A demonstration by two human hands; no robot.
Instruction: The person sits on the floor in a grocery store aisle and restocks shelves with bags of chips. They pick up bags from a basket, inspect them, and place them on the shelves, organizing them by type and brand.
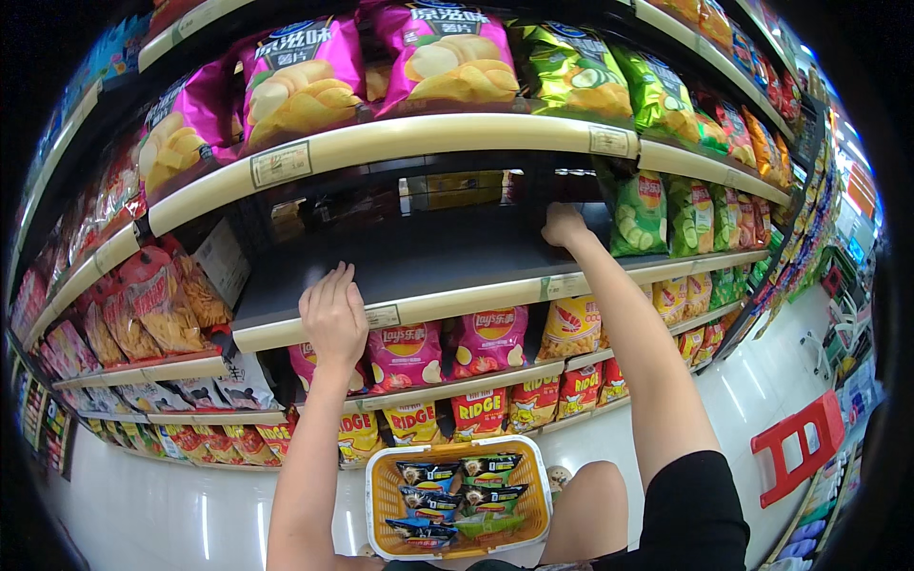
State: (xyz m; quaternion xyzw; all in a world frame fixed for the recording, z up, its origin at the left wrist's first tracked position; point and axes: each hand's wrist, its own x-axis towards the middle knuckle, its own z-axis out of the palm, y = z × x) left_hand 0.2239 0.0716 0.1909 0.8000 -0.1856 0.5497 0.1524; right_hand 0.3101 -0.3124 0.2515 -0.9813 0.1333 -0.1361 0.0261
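My left hand point(333, 314) lies at the pale front rail point(457, 303) of a dark shelf board point(443, 246), its fingers extended close together and nothing visible in it. Farther right, my right hand point(564, 227) reaches over the same board with curled fingers. Its fingertips are turned away, so whether it grips anything is hidden. Just right of that hand stands a green Lay's chip bag point(639, 218), upright at the start of a row. Below my arms, a yellow plastic basket point(375, 492) holds several blue and green snack bags point(493, 499) in two columns.
Magenta chip bags point(457, 64) and lime-green ones point(582, 71) fill the shelf above. Pink Lay's bags point(489, 339) and red Ridge bags point(480, 414) stand below. A red plastic stool point(803, 446) is on the floor at right. My bent knee point(589, 507) is beside the basket.
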